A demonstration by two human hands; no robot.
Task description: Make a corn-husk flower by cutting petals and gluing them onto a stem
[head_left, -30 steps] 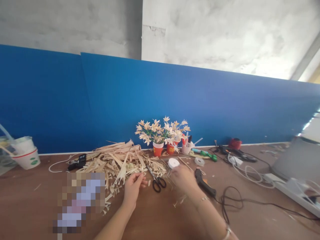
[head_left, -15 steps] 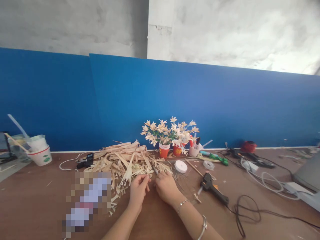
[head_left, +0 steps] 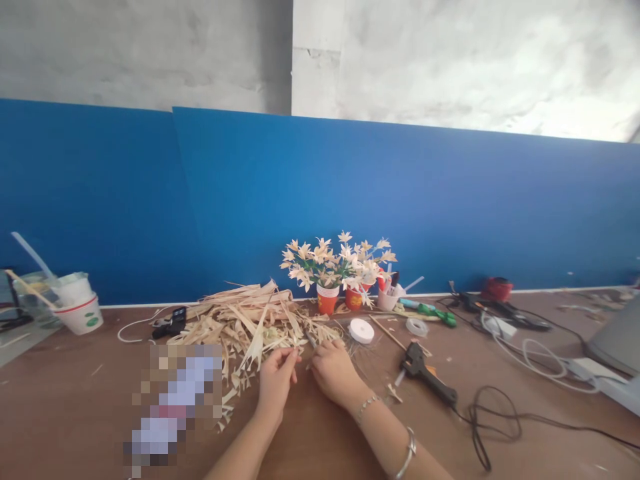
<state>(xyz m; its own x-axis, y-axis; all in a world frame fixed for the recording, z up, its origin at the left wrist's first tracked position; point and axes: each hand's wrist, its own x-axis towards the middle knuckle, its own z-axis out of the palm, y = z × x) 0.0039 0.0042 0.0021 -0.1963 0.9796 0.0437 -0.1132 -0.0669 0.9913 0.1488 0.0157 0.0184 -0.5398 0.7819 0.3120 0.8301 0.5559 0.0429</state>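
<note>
My left hand (head_left: 276, 387) is closed in a pinch at the front edge of a heap of dried husk strips (head_left: 240, 313); whatever lies between its fingertips is too small to make out. Close by on the right, my right hand (head_left: 336, 372) is wrapped round a slim grey metal tool (head_left: 311, 339) that looks like scissors. Only its blade end shows, pointing up and left toward the heap, and the handles are hidden in the fist. Small cut husk scraps (head_left: 227, 407) lie left of my left hand. A white round spool (head_left: 361, 331) sits beyond my right hand.
Pale husk flowers (head_left: 325, 257) stand in red cups (head_left: 327, 301) by the blue partition (head_left: 350, 180). A black glue gun (head_left: 427, 377) with a trailing cord (head_left: 520, 421) lies to the right. A tape roll (head_left: 417, 327) is behind it. A white paper cup (head_left: 80, 315) stands far left.
Both hands keep nearly the same pose and place. The view has shifted very slightly, and the grey blade shows a little more above my right hand.
</note>
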